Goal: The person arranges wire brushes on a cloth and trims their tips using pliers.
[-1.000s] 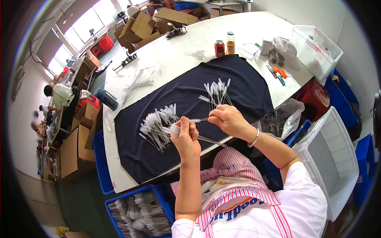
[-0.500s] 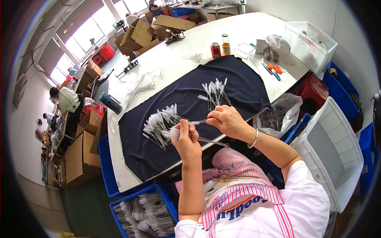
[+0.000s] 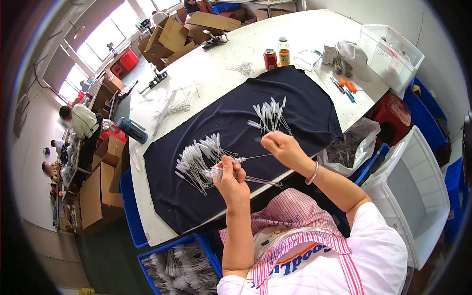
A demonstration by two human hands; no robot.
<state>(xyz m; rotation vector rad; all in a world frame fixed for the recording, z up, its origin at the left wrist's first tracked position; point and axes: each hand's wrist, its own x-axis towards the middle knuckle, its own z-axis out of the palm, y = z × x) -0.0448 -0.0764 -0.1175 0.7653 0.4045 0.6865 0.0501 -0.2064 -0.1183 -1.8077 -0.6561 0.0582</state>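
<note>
My left hand (image 3: 231, 181) is closed around several thin wire straw brushes (image 3: 212, 173), white bristles toward the left and looped wire ends toward the right. One brush in it stands apart from the bunch, its bare wire (image 3: 258, 156) running right to my right hand (image 3: 287, 151). The fingers of that hand are pinched at the wire's end; a small pale blur shows beside the fingertips. A fanned pile of white brushes (image 3: 191, 160) lies on the dark cloth (image 3: 172, 201) just left of my hands. Beyond my right hand lies a smaller bunch of brushes (image 3: 269, 114).
A red can (image 3: 270, 60) and a glass bottle (image 3: 283, 51) stand behind the cloth. Pliers and orange-handled tools (image 3: 348, 85) lie at right. A blue bin of brushes (image 3: 179, 265) is below the table; a white tub (image 3: 410, 196) stands right. People work at far left.
My right hand has moved slightly right and away from my left, so more bare wire shows between them. My left hand keeps its hold on the brushes.
</note>
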